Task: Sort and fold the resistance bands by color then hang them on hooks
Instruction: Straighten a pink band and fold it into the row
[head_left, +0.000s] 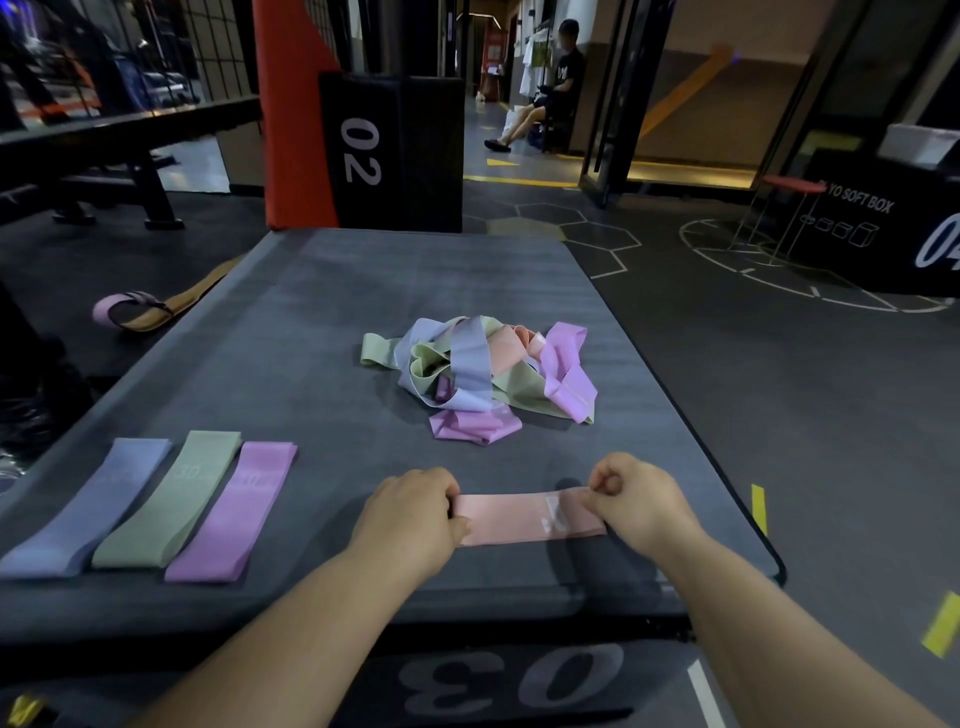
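Pinching a pink band (524, 519) flat at the near edge of a grey box top (311, 291), one end in each hand.

Underneath everything, the wide grey padded surface, marked 03 on its front face; behind it, a black pad (389, 156) marked 02. Near the middle, a tangled pile of bands (483, 374) in blue, green, pink and purple, well apart from the hands. Along the left side, laid flat and just beside one another: a blue band (88, 512), a green band (169, 501), a purple band (234, 512). Closest in, the pink band lying crosswise on the surface, with a clear patch near its right end. Left hand (410, 514) curled round the left end, fingers over the top edge; right hand (641, 506) pinching the right end between thumb and fingertips.
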